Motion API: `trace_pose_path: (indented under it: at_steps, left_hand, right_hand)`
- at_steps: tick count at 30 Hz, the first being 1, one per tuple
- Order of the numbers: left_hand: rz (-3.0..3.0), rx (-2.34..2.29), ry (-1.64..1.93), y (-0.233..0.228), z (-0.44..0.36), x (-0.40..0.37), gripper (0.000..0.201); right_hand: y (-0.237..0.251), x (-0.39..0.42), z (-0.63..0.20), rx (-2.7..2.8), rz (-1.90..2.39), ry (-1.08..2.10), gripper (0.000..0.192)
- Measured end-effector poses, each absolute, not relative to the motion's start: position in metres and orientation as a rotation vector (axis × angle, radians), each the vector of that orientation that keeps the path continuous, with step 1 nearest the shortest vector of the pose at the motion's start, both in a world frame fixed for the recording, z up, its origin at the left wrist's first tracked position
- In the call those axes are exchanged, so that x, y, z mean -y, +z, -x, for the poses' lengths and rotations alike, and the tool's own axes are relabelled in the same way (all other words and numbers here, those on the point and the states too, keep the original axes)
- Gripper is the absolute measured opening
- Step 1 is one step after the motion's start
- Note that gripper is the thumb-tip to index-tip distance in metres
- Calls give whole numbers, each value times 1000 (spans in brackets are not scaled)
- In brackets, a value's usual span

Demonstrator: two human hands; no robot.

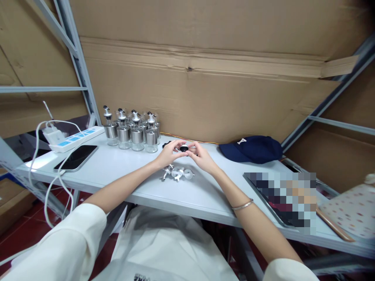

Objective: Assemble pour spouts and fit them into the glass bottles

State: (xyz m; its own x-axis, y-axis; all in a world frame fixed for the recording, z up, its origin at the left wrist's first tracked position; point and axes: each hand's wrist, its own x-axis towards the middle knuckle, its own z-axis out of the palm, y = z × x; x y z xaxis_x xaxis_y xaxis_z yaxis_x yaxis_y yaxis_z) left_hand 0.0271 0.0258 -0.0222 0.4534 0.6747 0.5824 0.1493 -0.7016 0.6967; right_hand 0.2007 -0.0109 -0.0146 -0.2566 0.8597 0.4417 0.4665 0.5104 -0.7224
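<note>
Over the middle of the table, my left hand (171,152) and my right hand (202,157) meet fingertip to fingertip. Between them they pinch a small black-and-silver bottle stopper (184,148), partly covered by the fingers. Just in front of the hands lie several loose white and clear plastic parts and silvery spouts (179,173). Small black pieces (166,144) show behind my left hand, mostly hidden. Left of the hands stands a group of glass bottles with steel sleeves (137,136); several in the front row carry black-tipped pourer spouts.
At the left are a white power strip (80,138) with cables and a phone (76,158). A dark blue cap (254,150) lies at the right, with a blurred-out flat device (281,201) nearer me. Cardboard (205,101) walls the back; metal shelf posts (79,66) flank it.
</note>
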Motion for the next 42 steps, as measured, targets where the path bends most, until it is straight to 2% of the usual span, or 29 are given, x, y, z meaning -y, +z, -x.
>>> trace_pose_path:
  at_steps: [6, 16, 19, 23, 29, 37, 42]
  left_hand:
    - [-2137, -629, 1200, -21, -25, -26, 36]
    - [-2126, -612, 1179, -23, -25, -29, 33]
    - [-2199, -595, 1173, -23, -25, -27, 33]
    - [-2330, -605, 1168, -22, -24, -25, 33]
    - [-2382, -593, 1175, -23, -23, -25, 32]
    - [-2394, -588, 1178, -22, -23, -23, 32]
    - [-2409, -566, 1166, -24, -24, -25, 33]
  right_hand:
    - [-18, 9, -202, 1899, 1116, 599, 25]
    - [-5, 14, -206, 1965, 1138, 619, 28]
    - [-3, 8, -218, 2011, 1248, 477, 31]
    - [-17, -10, -245, 2139, 1638, 130, 25]
    - [-38, -25, -268, 2219, 1803, 90, 24]
    - [-35, -24, -269, 2230, 1926, -18, 33]
    - [-31, -22, -268, 2180, 2007, -77, 26]
